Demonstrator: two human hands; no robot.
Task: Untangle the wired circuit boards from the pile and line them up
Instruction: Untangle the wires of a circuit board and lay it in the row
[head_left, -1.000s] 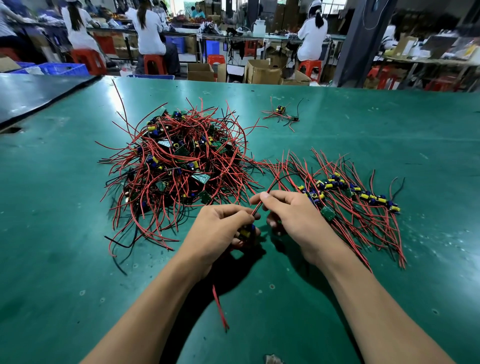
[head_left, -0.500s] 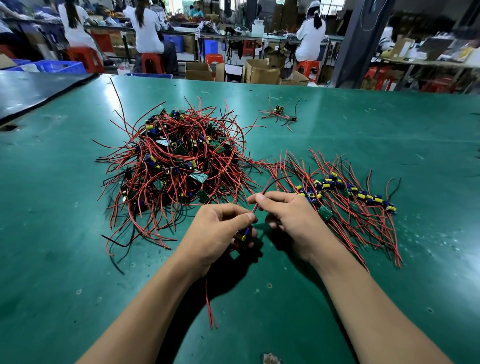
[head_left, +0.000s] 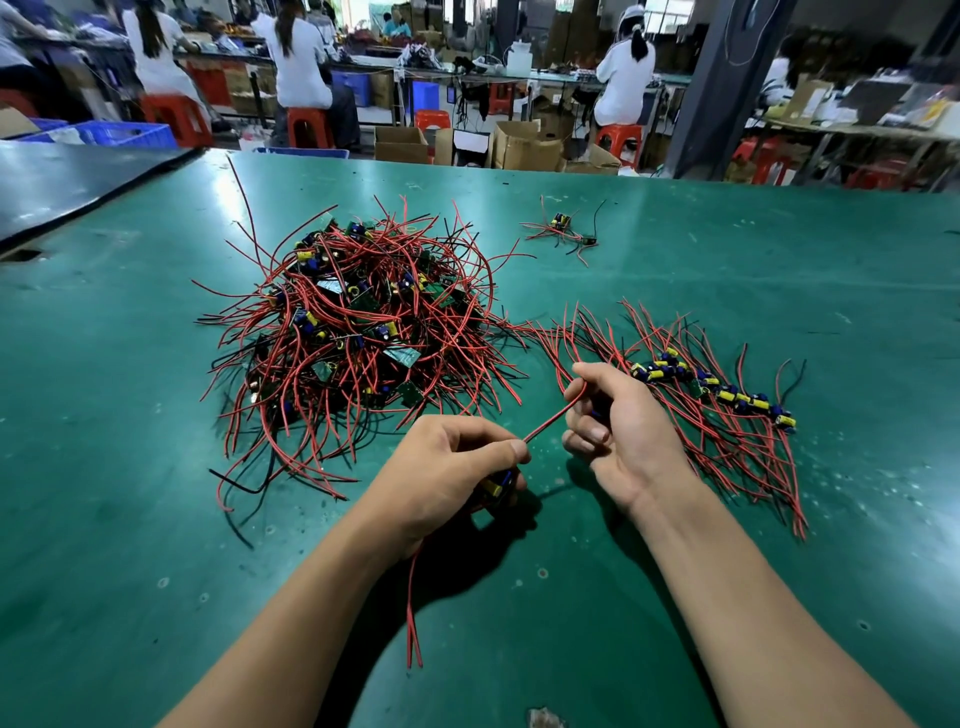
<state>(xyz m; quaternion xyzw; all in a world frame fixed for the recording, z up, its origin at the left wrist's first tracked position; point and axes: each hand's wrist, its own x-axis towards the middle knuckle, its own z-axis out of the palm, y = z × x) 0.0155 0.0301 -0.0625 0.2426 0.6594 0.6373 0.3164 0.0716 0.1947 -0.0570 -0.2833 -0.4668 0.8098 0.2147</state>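
A tangled pile (head_left: 358, 332) of small green circuit boards with red and black wires lies on the green table (head_left: 104, 493), left of centre. To its right a row of boards (head_left: 717, 389) lies lined up, wires fanned out. My left hand (head_left: 447, 467) grips one board (head_left: 496, 486) with yellow and blue parts; two red wires hang below the wrist. My right hand (head_left: 618, 421) pinches a red wire (head_left: 550, 423) stretched from that board.
A small separate wired board (head_left: 563, 228) lies farther back on the table. A dark table (head_left: 78, 182) adjoins at the far left. Beyond the far edge are cardboard boxes (head_left: 524, 145), red stools and seated people in white at other benches.
My hands have drawn apart: the right one moved right and turned palm-up, pulling a red wire taut from the board in my left hand. The hanging wires shifted slightly.
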